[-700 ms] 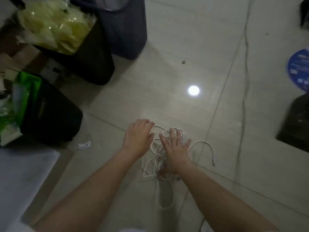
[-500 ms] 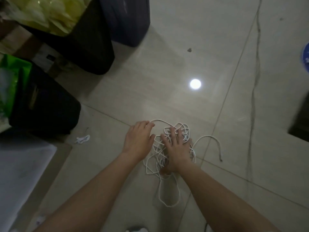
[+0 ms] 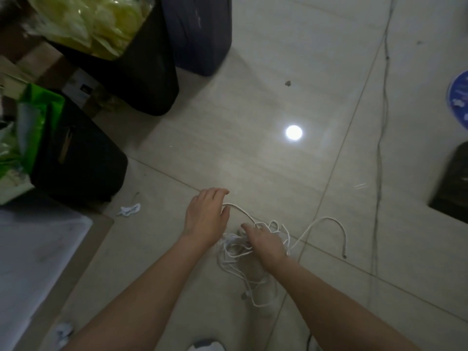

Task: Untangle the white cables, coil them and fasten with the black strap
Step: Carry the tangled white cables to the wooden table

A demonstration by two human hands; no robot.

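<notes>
Two hands are working over a tangle of white cables lying on the tiled floor. The left hand is pinching one cable strand between thumb and curled fingers, and that strand is arcing from the hand down into the tangle. The right hand is resting on top of the tangle with fingers bent in among the loops; whether it is gripping any of them I cannot tell. One loose cable end is curving out to the right of the pile and lying on the floor, apart from both hands. Far left, two black bins are standing near each other, one holding yellow bags, the other green packets. A small white scrap is lying left of the left hand.
</notes>
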